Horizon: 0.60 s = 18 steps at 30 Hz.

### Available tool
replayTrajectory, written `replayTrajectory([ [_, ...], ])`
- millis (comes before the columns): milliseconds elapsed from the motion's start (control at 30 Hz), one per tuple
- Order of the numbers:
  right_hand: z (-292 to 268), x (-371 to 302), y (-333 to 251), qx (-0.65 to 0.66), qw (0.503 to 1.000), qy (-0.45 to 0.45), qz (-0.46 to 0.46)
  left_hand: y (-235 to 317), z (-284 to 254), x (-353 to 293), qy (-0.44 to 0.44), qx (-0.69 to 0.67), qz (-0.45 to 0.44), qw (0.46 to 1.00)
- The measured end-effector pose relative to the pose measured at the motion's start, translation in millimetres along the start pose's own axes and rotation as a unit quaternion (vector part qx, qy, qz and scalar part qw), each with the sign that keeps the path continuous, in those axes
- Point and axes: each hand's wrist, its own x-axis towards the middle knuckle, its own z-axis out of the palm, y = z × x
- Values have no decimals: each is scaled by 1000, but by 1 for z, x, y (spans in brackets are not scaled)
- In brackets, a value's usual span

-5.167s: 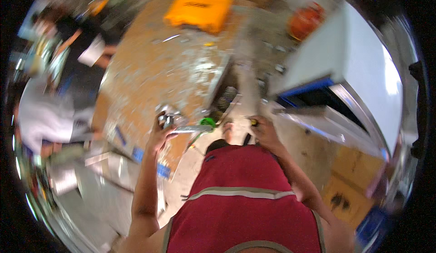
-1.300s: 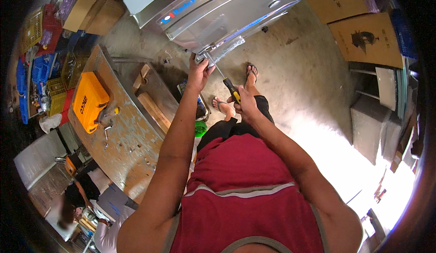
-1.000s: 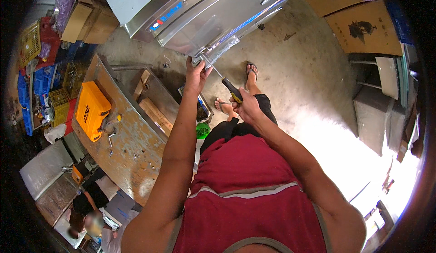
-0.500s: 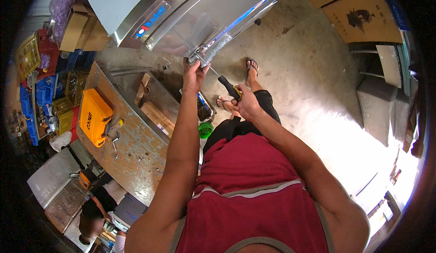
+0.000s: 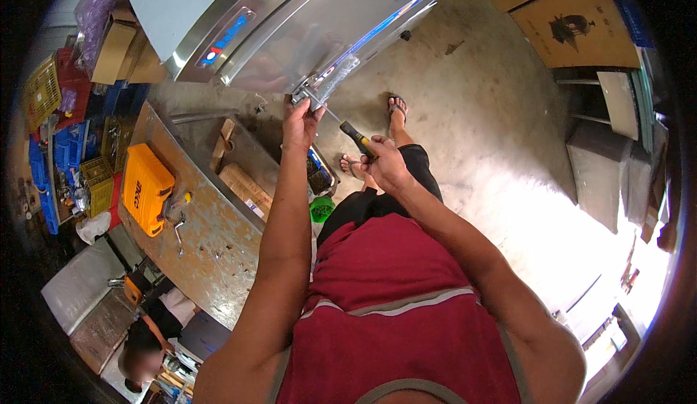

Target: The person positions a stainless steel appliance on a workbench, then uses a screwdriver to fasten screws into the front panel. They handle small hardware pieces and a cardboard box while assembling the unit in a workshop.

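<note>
The stainless steel cabinet [image 5: 290, 34] is filling the upper left and upper middle of the frame, lying at a slant, with a long handle strip running along its lower edge and a small metal bracket [image 5: 308, 95] sitting at that edge near the upper centre. Below it and to the left, the worn surface [image 5: 210, 251] is stretching diagonally through the left middle of the frame, carrying a yellow tool case [image 5: 145, 188] and a few small metal tools just beside the case. The concrete floor [image 5: 508, 150] is taking up the right half, with flat cardboard boxes [image 5: 573, 19] lying at the upper right. Coloured plastic crates [image 5: 65, 150] are stacking up along the far left edge. Another person is sitting at the lower left edge, well apart from the work.

The left hand [image 5: 301, 122] is reaching up to the bracket, its fingers closing on it at the cabinet's edge. The right hand [image 5: 385, 168] is wrapping firmly around the handle of a screwdriver [image 5: 348, 132], in the centre of the frame. The screwdriver's black and yellow handle is pointing up and left, and its thin shaft is running toward the bracket, ending just beside the left hand's fingers. A small green object [image 5: 321, 208] is lying low, below the two hands.
</note>
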Motion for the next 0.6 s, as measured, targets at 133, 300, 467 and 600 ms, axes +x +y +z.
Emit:
replayTrajectory([
  [133,0,3,-2,-29,995,-16,94,1,2,-1,5,0,0,1000],
  [300,9,1,-2,4,999,39,13,0,4,-1,17,-1,3,1000],
  [467,12,-11,-13,-39,997,27,61,0,6,-2,9,1,-5,1000],
  [600,13,-13,-14,0,999,14,46,-1,8,-3,8,-9,18,1000],
])
